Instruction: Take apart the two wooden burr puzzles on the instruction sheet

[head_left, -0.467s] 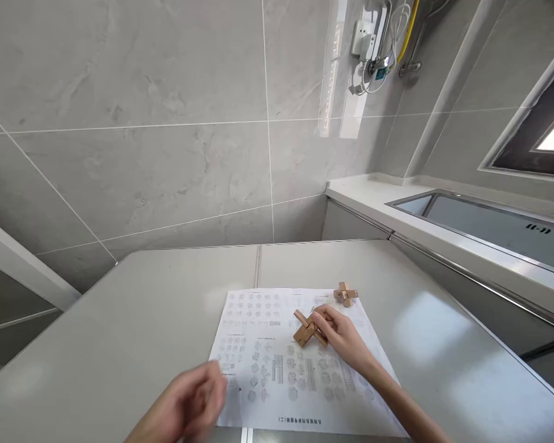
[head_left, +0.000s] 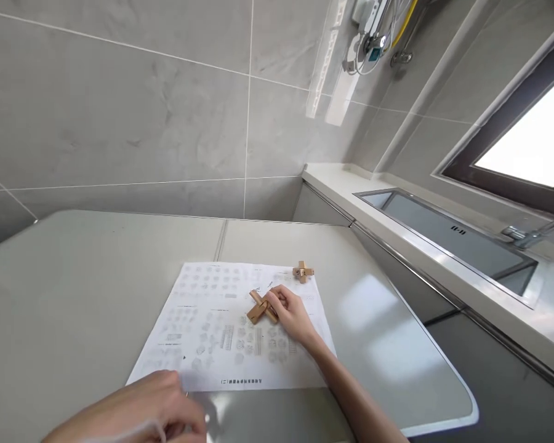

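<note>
A wooden cross-shaped puzzle (head_left: 260, 307) rests on a printed instruction sheet (head_left: 212, 332) on the grey table (head_left: 74, 295). My right hand (head_left: 292, 314) is closed on the puzzle's right side, fingers wrapped round a bar. A second, smaller wooden puzzle (head_left: 303, 271) sits at the sheet's far right corner, untouched. My left hand (head_left: 138, 412) lies at the sheet's near left corner, fingers curled and partly blurred; whether it holds anything is hidden.
A tiled wall rises behind the table. To the right runs a white counter with a steel sink (head_left: 447, 237) and a tap (head_left: 530, 232) under a window. The table's rounded right edge (head_left: 461, 400) drops to a gap beside the counter.
The view has swung right and downward, so sheet and puzzles sit further left in frame. My left hand has dropped lower toward the near edge. My right hand keeps its grip on the puzzle.
</note>
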`<state>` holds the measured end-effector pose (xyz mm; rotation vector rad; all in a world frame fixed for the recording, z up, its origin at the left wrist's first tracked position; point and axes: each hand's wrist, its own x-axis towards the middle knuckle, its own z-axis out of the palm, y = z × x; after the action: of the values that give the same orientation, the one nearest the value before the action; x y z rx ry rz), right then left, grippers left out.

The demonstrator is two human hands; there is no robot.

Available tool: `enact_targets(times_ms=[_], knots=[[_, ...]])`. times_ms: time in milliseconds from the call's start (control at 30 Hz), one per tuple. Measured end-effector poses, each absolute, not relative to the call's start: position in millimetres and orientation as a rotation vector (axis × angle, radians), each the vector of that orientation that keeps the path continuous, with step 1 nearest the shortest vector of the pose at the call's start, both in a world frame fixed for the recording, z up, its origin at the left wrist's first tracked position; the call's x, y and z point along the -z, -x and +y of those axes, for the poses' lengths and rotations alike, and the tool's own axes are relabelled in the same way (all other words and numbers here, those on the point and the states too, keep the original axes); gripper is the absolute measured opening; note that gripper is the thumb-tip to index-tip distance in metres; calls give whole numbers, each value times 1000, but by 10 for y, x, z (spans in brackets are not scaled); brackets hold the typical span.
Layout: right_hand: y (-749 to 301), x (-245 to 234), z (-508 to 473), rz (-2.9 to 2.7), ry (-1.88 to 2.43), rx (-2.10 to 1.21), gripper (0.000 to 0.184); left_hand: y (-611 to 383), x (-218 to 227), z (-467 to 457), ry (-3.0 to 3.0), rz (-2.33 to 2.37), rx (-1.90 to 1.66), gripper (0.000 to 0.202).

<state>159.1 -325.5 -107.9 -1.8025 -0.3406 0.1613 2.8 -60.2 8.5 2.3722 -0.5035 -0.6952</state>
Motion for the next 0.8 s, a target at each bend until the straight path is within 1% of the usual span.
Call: enact_targets(times_ms=[33,100,200,333,400,567,667,800], knots=[[-1589,1071,-3258,-329,1796,-155,50,-83,-184,-590,-2369,-514,776,43],[-1564,1047,-3253,-318,1770,-153,52,-163,-387,-567,-2365,-486,816,50],[-1513,1016,-3243,-310,1739,-168,51,-240,-586,-568,-2300,-428,709,47],[-1479,998,-3251,-308,1741,-202,55,-334,-651,-577,-2067,-397,880,41],[-1475,998,-3260,-302,1749,-213,55,-376,-645,-577,-2007,-398,894,40],[-1467,1005,-3276,-297,1749,-239,52,-458,-634,-606,-1960,-254,681,50],[-1464,1008,-3277,-299,1744,-251,51,-508,-675,-633,-1891,-250,686,44],[-1464,1006,-3274,-302,1729,-261,53,-563,-677,-597,-1762,-379,917,31]])
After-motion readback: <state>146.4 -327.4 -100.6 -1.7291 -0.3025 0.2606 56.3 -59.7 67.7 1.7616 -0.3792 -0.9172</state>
